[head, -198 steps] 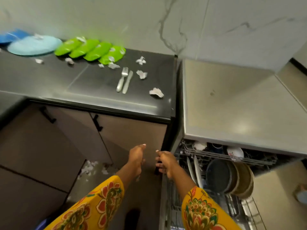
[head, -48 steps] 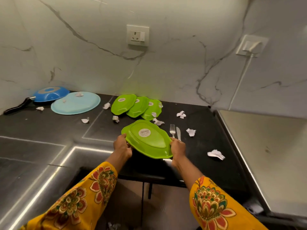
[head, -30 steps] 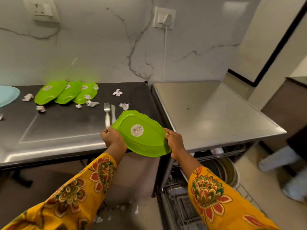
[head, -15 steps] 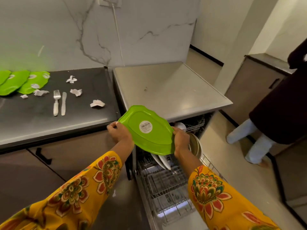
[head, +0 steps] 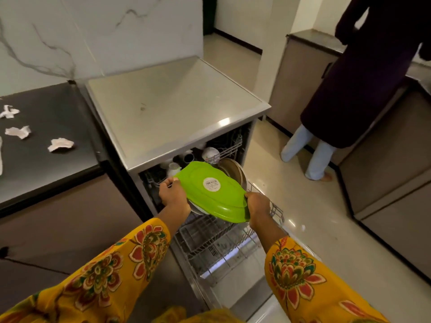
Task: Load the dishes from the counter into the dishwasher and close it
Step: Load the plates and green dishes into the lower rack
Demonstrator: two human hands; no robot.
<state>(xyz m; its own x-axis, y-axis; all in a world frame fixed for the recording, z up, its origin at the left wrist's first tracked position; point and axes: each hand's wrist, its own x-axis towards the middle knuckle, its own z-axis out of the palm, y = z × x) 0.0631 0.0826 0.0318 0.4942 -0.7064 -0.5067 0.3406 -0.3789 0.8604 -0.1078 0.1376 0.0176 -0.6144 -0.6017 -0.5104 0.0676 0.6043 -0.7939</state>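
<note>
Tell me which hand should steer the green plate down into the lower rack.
Probably the right hand: it grips the green plate at its low edge, directly above the lower rack. The left hand holds the raised edge nearer the cabinet.

The green plate [head: 211, 192] covers most of the dishes standing in the lower rack [head: 217, 245]; only a brown rim shows behind it. The fingers of the left hand [head: 173, 194] and the right hand [head: 257, 209] are tucked under its edges. The upper-rack cups [head: 186, 159] are perhaps white, but too shadowed to tell. The bystander [head: 363, 73] is cut off at the top edge.
</note>
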